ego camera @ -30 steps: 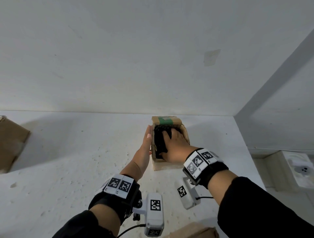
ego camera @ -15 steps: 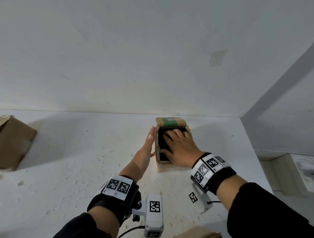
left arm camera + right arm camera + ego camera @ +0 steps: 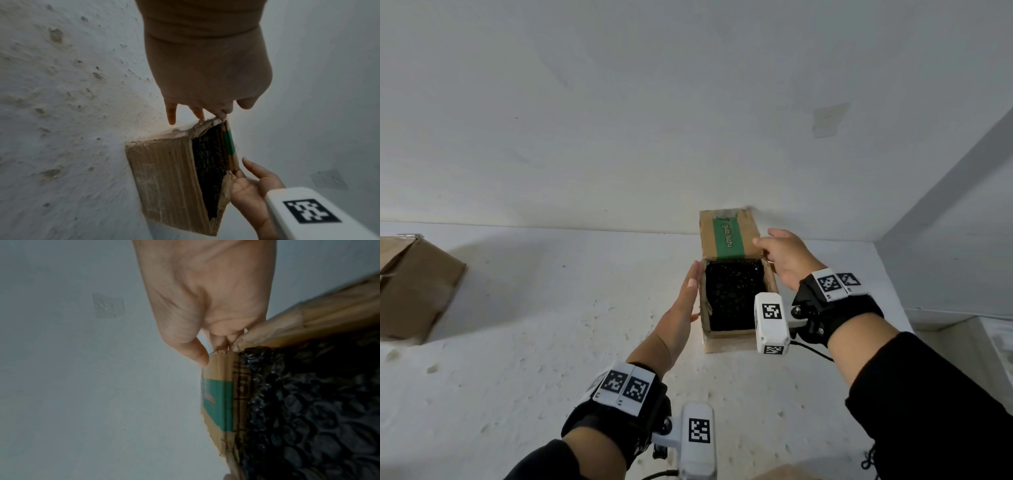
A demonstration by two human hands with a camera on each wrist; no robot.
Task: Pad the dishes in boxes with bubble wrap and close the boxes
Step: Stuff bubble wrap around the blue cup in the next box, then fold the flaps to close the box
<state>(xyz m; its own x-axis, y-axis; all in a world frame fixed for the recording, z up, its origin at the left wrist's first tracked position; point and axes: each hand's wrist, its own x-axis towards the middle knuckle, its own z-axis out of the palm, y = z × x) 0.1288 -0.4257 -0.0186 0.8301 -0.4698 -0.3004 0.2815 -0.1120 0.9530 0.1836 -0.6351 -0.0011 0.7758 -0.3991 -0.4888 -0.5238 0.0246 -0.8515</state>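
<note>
A small cardboard box (image 3: 726, 341) stands on the white table near the wall. Black bubble wrap (image 3: 732, 294) fills its open top; no dish shows under it. The far flap (image 3: 726, 240), with a green band, stands upright. My left hand (image 3: 690, 291) lies flat with straight fingers against the box's left wall (image 3: 164, 170). My right hand (image 3: 767, 240) is at the box's far right corner, where thumb and fingers pinch the flap's (image 3: 218, 394) right edge beside the bubble wrap (image 3: 308, 402).
A larger brown cardboard box (image 3: 410, 287) sits at the table's left edge. Another piece of cardboard (image 3: 774, 474) pokes in at the bottom. The wall runs right behind the small box. The table's right edge (image 3: 893, 291) drops off beyond my right wrist.
My right hand has lifted off the bubble wrap and moved to the far right corner, taking hold of the flap. The left hand has stayed against the box's side.
</note>
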